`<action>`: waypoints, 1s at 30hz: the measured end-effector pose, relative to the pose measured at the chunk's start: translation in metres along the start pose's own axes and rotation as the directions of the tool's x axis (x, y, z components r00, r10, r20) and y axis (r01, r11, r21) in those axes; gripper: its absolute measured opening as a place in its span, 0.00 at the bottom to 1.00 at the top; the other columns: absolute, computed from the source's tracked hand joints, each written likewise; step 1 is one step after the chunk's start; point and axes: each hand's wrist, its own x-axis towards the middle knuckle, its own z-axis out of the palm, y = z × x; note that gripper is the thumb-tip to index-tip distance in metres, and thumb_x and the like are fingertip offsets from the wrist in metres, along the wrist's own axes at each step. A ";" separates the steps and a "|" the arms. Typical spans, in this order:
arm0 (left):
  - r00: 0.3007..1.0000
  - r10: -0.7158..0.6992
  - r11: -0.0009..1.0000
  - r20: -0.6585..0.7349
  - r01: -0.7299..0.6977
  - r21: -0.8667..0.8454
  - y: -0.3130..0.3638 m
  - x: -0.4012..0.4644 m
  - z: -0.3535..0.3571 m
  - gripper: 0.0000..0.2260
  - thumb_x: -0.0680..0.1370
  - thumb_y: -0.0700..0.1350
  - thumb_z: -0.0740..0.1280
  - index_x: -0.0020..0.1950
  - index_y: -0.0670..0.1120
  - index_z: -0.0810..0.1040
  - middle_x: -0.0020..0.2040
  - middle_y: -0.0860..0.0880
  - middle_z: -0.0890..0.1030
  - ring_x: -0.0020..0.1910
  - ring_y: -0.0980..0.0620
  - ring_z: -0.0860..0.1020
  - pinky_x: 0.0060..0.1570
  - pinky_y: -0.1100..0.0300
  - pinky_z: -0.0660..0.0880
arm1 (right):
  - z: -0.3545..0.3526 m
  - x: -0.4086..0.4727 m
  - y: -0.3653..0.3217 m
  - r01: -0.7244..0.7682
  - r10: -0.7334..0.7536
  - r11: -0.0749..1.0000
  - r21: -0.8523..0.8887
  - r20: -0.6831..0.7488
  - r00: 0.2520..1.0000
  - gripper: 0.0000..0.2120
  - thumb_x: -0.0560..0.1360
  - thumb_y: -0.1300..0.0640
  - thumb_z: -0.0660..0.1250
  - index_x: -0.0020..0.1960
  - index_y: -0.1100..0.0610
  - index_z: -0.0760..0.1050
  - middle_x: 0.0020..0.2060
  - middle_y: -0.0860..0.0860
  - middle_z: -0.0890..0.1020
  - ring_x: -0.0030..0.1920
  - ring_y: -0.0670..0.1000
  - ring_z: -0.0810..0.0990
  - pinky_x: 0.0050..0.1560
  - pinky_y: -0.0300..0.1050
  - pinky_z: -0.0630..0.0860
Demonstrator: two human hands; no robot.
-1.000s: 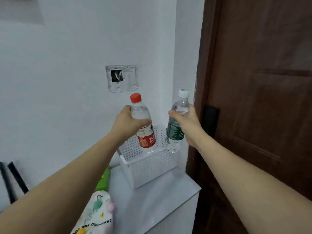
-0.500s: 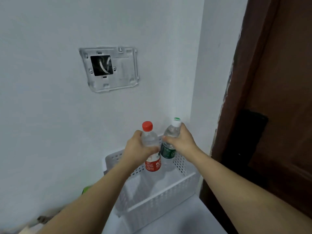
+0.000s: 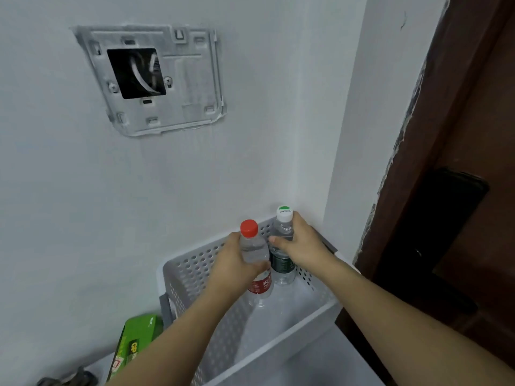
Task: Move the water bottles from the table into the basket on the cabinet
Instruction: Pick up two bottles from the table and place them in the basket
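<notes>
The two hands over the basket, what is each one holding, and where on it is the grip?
The left hand grips the red-capped bottle around its upper body, below the cap. The right hand grips the white-capped bottle around its shoulder.

Two bottles upright in basket

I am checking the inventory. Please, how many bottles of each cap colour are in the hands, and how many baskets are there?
Red-capped bottle, held by left hand: 1
White-capped bottle, held by right hand: 1
White basket: 1
Total: 3
</notes>
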 end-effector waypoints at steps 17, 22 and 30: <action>0.995 -0.091 0.987 0.026 0.087 0.137 -0.015 0.010 0.019 0.18 0.71 0.46 0.74 0.59 0.48 0.76 0.52 0.48 0.83 0.48 0.49 0.79 0.46 0.56 0.77 | -0.011 0.014 -0.017 0.018 -0.031 0.992 -0.127 -0.101 0.994 0.11 0.77 0.58 0.69 0.58 0.54 0.74 0.49 0.49 0.79 0.49 0.49 0.76 0.45 0.40 0.69; 0.997 -0.080 0.985 -0.002 0.080 0.155 -0.017 0.010 0.021 0.19 0.71 0.48 0.74 0.59 0.48 0.75 0.52 0.50 0.82 0.47 0.51 0.79 0.44 0.57 0.75 | -0.007 0.012 -0.013 0.011 -0.022 0.996 -0.091 -0.123 0.992 0.14 0.77 0.58 0.68 0.63 0.53 0.73 0.51 0.48 0.78 0.51 0.48 0.76 0.48 0.38 0.69; 0.992 -0.092 0.970 0.081 0.071 0.231 -0.010 0.005 0.016 0.19 0.68 0.49 0.77 0.57 0.50 0.78 0.50 0.51 0.83 0.49 0.50 0.81 0.47 0.55 0.79 | -0.014 -0.008 -0.018 -0.026 0.016 0.994 -0.108 -0.093 0.996 0.22 0.77 0.56 0.68 0.70 0.52 0.69 0.64 0.50 0.77 0.63 0.50 0.75 0.58 0.40 0.68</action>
